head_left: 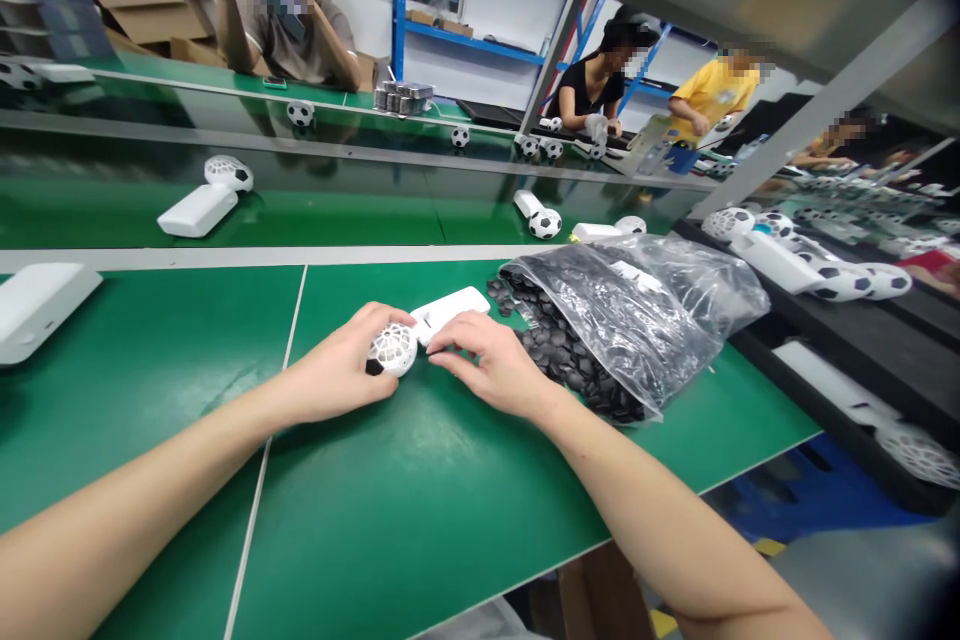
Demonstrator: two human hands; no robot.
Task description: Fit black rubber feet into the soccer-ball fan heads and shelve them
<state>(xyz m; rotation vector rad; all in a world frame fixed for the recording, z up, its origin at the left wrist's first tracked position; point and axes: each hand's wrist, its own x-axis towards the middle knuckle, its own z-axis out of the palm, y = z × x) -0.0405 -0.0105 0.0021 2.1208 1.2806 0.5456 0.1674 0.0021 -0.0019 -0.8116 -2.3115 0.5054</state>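
Note:
My left hand [337, 370] is wrapped round a white, football-shaped head [394, 348] with an open lattice and a black patch low on its side. A white handle [459, 308] joins it and points away to the right over the green table. Close by the ball's right side, my right hand [491, 365] pinches thumb and fingertips together. A small dark bit, apparently a black piece, shows between those fingertips. Right of that hand, a clear plastic bag [645, 295] lies on its side, with many flat black pieces [562, 355] spilling from its mouth.
A conveyor belt [337, 210] runs beyond the table, carrying football-headed devices [199, 210]. Another white device part [45, 305] lies at the left. On the right, a black rack [780, 330] holds more devices. Several people [596, 85] are across the line; a metal post [817, 100] slants overhead.

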